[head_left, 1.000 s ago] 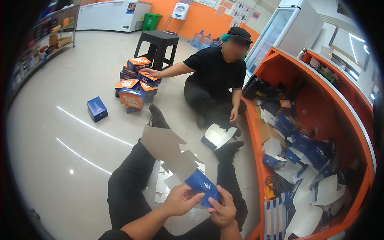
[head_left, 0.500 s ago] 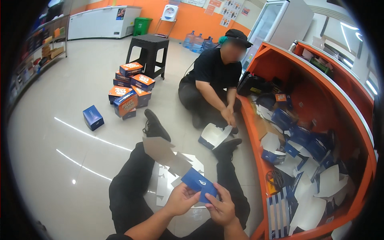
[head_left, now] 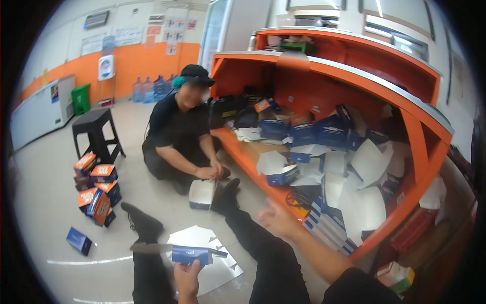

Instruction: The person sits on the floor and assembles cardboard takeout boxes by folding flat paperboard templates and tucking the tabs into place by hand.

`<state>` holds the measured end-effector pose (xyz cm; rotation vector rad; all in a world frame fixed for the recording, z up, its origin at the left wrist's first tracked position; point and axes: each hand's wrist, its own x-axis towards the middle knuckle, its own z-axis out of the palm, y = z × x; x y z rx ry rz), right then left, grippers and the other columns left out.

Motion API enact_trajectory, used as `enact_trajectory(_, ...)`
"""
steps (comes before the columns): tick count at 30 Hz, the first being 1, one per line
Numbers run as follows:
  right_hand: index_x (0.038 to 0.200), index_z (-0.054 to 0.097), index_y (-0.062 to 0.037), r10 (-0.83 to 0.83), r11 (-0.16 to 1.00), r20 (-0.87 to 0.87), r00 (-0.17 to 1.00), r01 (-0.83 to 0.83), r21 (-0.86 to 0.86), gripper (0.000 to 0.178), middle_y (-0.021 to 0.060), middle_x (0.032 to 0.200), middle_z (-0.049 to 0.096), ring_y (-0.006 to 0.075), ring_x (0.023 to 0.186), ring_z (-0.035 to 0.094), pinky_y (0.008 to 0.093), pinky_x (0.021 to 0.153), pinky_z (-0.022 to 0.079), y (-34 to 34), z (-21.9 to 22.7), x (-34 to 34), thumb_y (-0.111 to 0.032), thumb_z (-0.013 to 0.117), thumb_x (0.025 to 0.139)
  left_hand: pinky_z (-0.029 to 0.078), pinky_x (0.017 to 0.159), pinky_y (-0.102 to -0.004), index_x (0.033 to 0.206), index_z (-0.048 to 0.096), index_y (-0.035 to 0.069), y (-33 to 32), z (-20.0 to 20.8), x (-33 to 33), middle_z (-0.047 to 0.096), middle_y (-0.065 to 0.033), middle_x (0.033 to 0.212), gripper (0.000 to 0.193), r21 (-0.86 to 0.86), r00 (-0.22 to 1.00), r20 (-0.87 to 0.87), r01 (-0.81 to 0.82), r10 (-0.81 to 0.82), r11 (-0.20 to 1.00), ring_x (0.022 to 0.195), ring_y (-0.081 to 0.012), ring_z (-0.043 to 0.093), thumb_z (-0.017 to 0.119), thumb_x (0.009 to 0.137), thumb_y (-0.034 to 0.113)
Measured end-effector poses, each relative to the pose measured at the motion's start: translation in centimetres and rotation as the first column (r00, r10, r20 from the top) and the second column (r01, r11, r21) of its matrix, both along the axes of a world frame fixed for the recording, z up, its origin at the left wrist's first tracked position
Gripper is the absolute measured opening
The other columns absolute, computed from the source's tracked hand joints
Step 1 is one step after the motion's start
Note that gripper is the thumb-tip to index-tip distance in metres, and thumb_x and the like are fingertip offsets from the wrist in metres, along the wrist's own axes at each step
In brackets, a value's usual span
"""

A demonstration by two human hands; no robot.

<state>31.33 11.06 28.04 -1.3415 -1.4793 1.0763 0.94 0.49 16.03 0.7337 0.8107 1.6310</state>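
Note:
My left hand (head_left: 187, 278) is closed on a partly folded blue cardboard box (head_left: 185, 254), its grey-white flap sticking out to the left. Below it, white flat box blanks (head_left: 190, 235) with notched edges lie on the floor between my legs. My right hand (head_left: 277, 218) reaches out beside the orange shelf's front edge, smeared by motion; its fingers look stretched out and nothing shows in them. Nearest to it are a coiled dark cable (head_left: 299, 196) and a stack of blue-and-white folded cartons (head_left: 324, 230) on the shelf.
Across from me a person (head_left: 177, 126) sits holding an open white-lined box (head_left: 201, 194). Blue and white cartons (head_left: 324, 130) crowd the orange shelf (head_left: 405, 223). At left, orange-and-blue boxes (head_left: 96, 202) are piled near a black stool (head_left: 95, 121); a blue box (head_left: 79, 240) lies apart.
My right hand has let go of the blue box and moved right toward the shelf. My left hand keeps the box, now lower and further left. The view has turned right.

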Motion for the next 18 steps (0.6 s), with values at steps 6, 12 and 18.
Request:
enact_trajectory(6,0.154,0.025,0.0015,-0.293,0.952,0.035,0.955,0.295,-0.077,0.071,0.0118,0.099,0.07,0.0166,0.078,0.067,0.0311,0.062,0.055,3.4,11.3,10.0,-0.013,0.061,0.094,0.059,0.088,-0.0361,0.13,0.05,0.001,-0.1,-0.5,0.4,0.062,-0.013,0.119,0.044,-0.001,1.0,0.014,0.022,-0.022,1.0,0.104,-0.0218,0.066,0.069,0.092,0.004)
enact_trajectory(12,0.148,0.04,-0.0008,-0.189,0.909,0.425,0.885,-0.006,0.416,0.062,0.0067,0.088,0.066,0.0165,0.069,0.064,0.0317,0.055,0.053,8.1,31.7,6.6,-0.016,0.062,0.092,0.058,0.092,-0.0411,0.132,0.048,0.001,-1.1,-1.0,-0.1,0.06,-0.0148,0.125,0.046,-0.072,0.998,-0.065,-0.008,0.003,0.997,0.11,-0.0254,0.064,0.068,0.091,0.001)
enact_trajectory(18,0.118,0.065,-0.0013,-0.596,0.446,0.448,0.667,-0.19,0.875,0.033,0.0113,0.094,0.069,0.0194,0.078,0.066,0.0309,0.067,0.054,5.9,49.9,3.4,-0.019,0.057,0.092,0.057,0.094,-0.0411,0.133,0.047,0.002,-0.1,0.2,1.2,0.059,-0.0128,0.124,0.044,-0.042,0.995,-0.096,0.037,-0.04,0.998,0.111,-0.0232,0.063,0.065,0.093,0.002)
